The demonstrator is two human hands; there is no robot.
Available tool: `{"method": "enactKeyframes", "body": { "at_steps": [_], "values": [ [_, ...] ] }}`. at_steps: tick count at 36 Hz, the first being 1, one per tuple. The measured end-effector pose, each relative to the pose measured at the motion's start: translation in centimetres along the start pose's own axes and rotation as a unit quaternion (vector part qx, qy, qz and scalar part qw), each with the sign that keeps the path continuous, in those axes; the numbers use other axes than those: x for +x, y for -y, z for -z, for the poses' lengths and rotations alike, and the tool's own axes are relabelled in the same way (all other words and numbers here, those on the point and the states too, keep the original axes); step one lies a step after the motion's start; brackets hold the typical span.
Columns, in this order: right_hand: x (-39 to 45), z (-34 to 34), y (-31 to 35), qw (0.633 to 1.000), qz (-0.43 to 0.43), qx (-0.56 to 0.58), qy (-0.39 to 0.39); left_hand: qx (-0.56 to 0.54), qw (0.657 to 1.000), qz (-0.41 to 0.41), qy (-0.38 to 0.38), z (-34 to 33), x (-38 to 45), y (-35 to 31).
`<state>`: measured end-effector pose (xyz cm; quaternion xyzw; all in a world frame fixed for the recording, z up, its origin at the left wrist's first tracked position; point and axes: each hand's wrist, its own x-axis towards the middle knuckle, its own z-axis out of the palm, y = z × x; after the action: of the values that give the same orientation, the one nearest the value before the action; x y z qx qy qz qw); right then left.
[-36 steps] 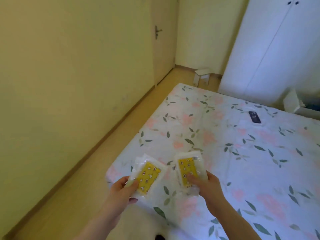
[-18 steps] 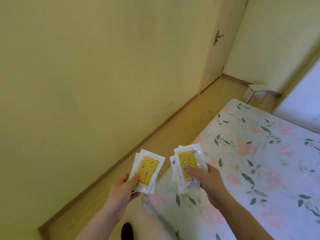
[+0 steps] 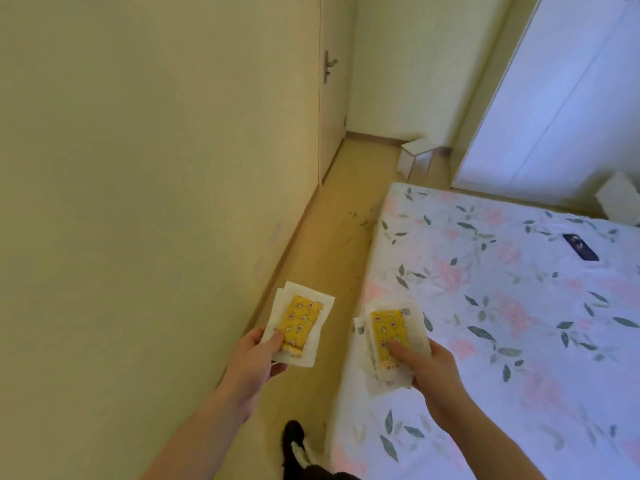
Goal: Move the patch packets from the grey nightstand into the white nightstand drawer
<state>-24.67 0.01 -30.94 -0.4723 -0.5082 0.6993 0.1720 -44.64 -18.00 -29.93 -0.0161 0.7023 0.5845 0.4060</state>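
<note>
My left hand (image 3: 254,365) holds a small stack of white patch packets with a yellow patterned patch showing (image 3: 300,322), over the wooden floor strip beside the wall. My right hand (image 3: 427,370) grips a second stack of the same yellow-and-white patch packets (image 3: 389,329), thumb pressed on top, above the near corner of the bed. Neither the grey nightstand nor the white nightstand is in view.
A bed with a floral sheet (image 3: 502,306) fills the right side; a dark phone (image 3: 580,247) lies on it. A narrow floor aisle (image 3: 332,237) runs along the yellow wall to a closed door (image 3: 332,98). A small white stool (image 3: 417,157) stands ahead, and a white wardrobe (image 3: 561,98) beyond the bed.
The view has swung from the bed toward the wall, then forward along the aisle. Both hands keep their packets, and a foot has come into view below.
</note>
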Motion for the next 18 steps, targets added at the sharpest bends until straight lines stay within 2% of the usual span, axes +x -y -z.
{"method": "enactKeyframes", "body": {
  "at_steps": [5,9,18],
  "values": [
    [5.8,-2.6,1.8,0.998,-0.004,0.054,-0.041,0.028,0.999,-0.02,0.038,-0.8,6.5,-5.2],
    [10.6,-4.9,3.8,0.993,-0.017,0.094,-0.064,0.049,0.998,-0.013,0.038,-1.4,11.2,-9.6],
    [20.3,-7.8,11.6,0.992,0.032,0.095,-0.078,0.07,0.994,-0.04,0.072,-3.8,22.0,-18.8]
  ]
}}
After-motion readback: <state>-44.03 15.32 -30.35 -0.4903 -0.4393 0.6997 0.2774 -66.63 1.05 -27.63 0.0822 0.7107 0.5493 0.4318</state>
